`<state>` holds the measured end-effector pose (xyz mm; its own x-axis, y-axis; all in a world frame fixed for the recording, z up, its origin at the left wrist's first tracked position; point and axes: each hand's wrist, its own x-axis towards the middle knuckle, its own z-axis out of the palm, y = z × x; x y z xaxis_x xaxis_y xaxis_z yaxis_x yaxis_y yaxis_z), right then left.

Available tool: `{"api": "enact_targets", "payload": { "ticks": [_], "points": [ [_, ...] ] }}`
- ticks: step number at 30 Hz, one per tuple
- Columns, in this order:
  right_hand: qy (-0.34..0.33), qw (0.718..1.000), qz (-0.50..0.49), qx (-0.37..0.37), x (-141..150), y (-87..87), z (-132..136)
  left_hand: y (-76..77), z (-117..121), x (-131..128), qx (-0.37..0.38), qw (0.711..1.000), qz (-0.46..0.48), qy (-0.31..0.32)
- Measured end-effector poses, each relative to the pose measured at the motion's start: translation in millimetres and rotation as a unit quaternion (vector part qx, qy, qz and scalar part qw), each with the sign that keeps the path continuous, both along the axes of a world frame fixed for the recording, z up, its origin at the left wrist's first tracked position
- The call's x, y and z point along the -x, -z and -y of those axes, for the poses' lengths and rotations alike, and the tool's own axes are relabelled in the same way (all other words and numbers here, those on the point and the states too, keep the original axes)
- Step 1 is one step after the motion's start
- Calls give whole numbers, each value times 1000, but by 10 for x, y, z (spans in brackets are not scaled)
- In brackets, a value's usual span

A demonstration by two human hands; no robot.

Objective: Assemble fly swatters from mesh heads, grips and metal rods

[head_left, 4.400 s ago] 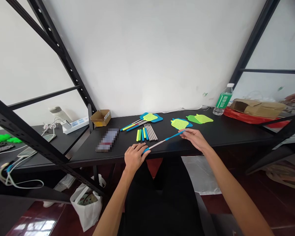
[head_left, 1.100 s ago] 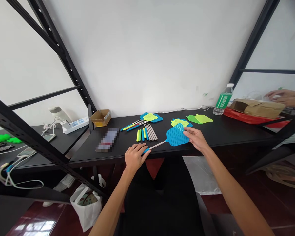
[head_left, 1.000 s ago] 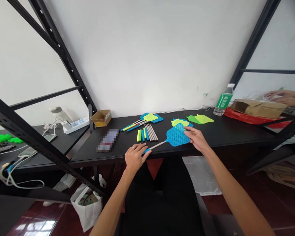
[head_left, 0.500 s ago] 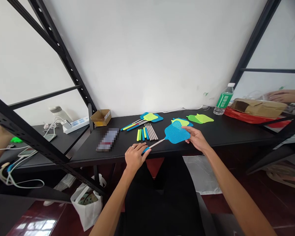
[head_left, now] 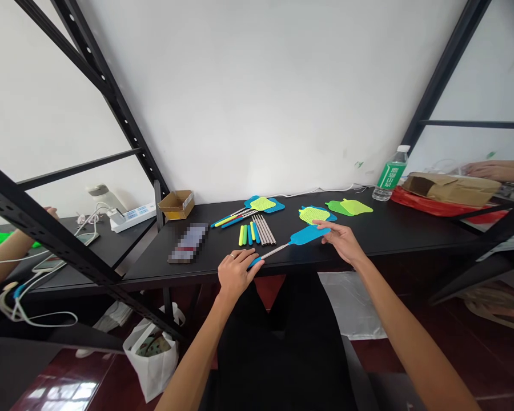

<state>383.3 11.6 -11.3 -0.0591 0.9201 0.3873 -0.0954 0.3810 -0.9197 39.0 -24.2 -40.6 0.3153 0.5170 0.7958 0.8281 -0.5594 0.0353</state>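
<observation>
A blue fly swatter [head_left: 307, 234] with a metal rod spans the space between my hands, its head tipped so it looks narrow. My left hand [head_left: 236, 273] is closed around its blue handle. At the far edge of the head, my right hand [head_left: 341, 242] pinches it between thumb and fingers. Just beyond lie several coloured handle grips [head_left: 249, 234] and several metal rods [head_left: 263, 230]. Loose yellow and blue swatter heads [head_left: 314, 215] rest behind the held one, with green and yellow heads [head_left: 356, 206] to their right. Swatters with handles [head_left: 263, 204] lie overlapping at the back.
On the left of the black table [head_left: 214, 251] are a blurred phone [head_left: 189, 242] and a small cardboard box [head_left: 176, 205]. A water bottle [head_left: 390, 173] stands at the right beside a cardboard piece [head_left: 452, 189] on red plastic. Black shelf posts flank the table. Other people's hands show at both sides.
The swatter's head has turned from facing me broadly to nearly edge-on. My right fingers have shifted slightly at its edge, while my left hand stays on the handle.
</observation>
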Motion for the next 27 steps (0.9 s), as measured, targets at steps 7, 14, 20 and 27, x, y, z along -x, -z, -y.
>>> {"api": "enact_targets", "payload": {
  "ticks": [7, 14, 20, 27],
  "points": [
    [57, 997, -2, 48, 17, 27, -48, 0, -4, 3, -5, 1000, 2, 2],
    [64, 994, 2, 90, 52, 27, -56, -1, -6, 13, -10, 1000, 4, 6],
    [60, 996, -30, 54, -7, 125, -135, 12, -4, 11, 8, 1000, 9, 11],
    [91, 994, -13, 57, 6, 87, -119, 19, -4, 15, 11, 1000, 14, 12]
  ]
}}
